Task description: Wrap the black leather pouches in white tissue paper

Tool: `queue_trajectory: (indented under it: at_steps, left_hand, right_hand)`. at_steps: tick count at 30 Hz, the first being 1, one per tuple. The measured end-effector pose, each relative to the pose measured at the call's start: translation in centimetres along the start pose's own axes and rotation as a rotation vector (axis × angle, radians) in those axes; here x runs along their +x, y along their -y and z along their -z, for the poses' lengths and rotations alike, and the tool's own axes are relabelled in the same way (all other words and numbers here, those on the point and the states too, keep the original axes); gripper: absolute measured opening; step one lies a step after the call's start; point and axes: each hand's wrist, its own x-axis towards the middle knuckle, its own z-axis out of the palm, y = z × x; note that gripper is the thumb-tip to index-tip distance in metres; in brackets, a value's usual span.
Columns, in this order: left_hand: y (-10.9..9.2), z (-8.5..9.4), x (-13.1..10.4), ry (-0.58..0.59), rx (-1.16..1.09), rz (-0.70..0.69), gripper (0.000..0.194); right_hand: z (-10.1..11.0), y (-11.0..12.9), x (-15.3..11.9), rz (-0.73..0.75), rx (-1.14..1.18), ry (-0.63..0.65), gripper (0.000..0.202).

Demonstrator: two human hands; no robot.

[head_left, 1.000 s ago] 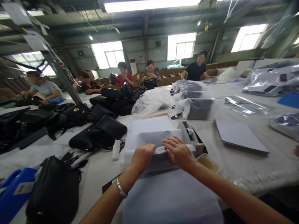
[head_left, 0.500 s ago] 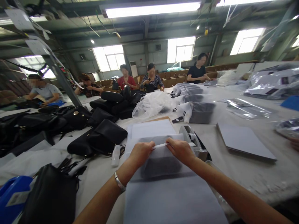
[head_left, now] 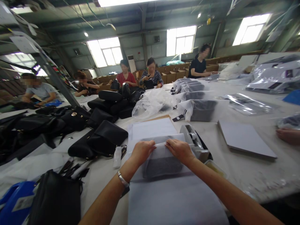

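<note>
A dark bag lies under thin translucent white paper in front of me, on a stack of white sheets. My left hand pinches the paper's upper edge on the left. On the right, my right hand pinches the same edge, a short gap away. Both sets of fingers are closed on the paper above the bag. Just beyond my right hand stands a grey holder with items inside. A small white wrapped piece rests left of my left hand.
Black bags are piled on the left, near a blue object. Wrapped bags line the far middle. White boards lie right. Another person's hand is at the right edge; several people sit across the table.
The paper's edge between my hands has gone from a raised, taut strip to lying lower against the bag. The view has tilted slightly downward. The other person's hand shows more at the right edge.
</note>
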Motion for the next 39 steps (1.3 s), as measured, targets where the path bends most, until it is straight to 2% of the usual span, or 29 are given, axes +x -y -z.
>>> queue_trajectory:
  at_steps: [7,10,12,14,16,18,21,25,28,30,32,34,37,39]
  left_hand:
    - [1.7,0.7,1.1,-0.031,0.004,-0.034,0.018]
    - [1.1,0.4,0.8,-0.103,0.016,-0.019,0.025]
    - [-0.2,-0.7,0.1,-0.225,-0.003,-0.009,0.033]
    - [-1.9,-2.6,-0.9,-0.32,-0.052,-0.044,0.034]
    - [-3.5,-4.6,-1.6,-0.302,-0.095,-0.097,0.031]
    - [-4.6,-6.1,-2.0,-0.262,-0.098,-0.066,0.031]
    - [-5.0,-6.7,-1.9,-0.2,-0.081,0.028,0.039]
    - [-4.5,-5.7,-1.5,-0.117,-0.085,0.085,0.045]
    - [-4.4,-5.4,-1.4,-0.088,-0.088,0.112,0.047]
    - [-4.3,-5.4,-1.4,-0.083,-0.088,0.11,0.047]
    - [-4.3,-5.5,-1.4,-0.079,-0.086,0.11,0.047]
    - [-4.4,-5.5,-1.5,-0.074,-0.083,0.111,0.047]
    - [-4.5,-5.4,-1.6,-0.071,-0.077,0.114,0.047]
    - [-4.5,-5.4,-1.7,-0.077,-0.072,0.113,0.047]
  right_hand:
    - [-0.3,0.0,0.6,-0.012,0.054,-0.006,0.017]
    - [-0.2,-0.1,0.9,-0.014,0.054,-0.003,0.017]
    - [-0.3,-0.2,1.1,-0.005,0.056,-0.005,0.017]
    - [-0.5,-0.2,1.2,0.01,0.07,-0.019,0.015]
    - [-0.8,-0.3,1.4,0.017,0.094,-0.036,0.012]
    - [-1.0,-0.5,1.8,0.006,0.104,-0.049,0.009]
    - [-0.8,-1.8,2.3,-0.041,0.07,-0.071,0.01]
    - [0.8,-6.0,0.9,-0.182,0.042,-0.168,0.023]
    - [2.4,-9.6,-2.9,-0.356,0.053,-0.251,0.025]
    - [3.1,-11.0,-5.9,-0.473,0.086,-0.264,0.028]
    - [3.3,-11.4,-8.4,-0.582,0.154,-0.243,0.03]
    - [3.0,-11.2,-9.7,-0.68,0.262,-0.208,0.029]
    - [2.6,-10.3,-9.8,-0.847,0.503,-0.18,0.028]
    - [2.7,-9.7,-9.3,-0.944,0.7,-0.208,0.029]
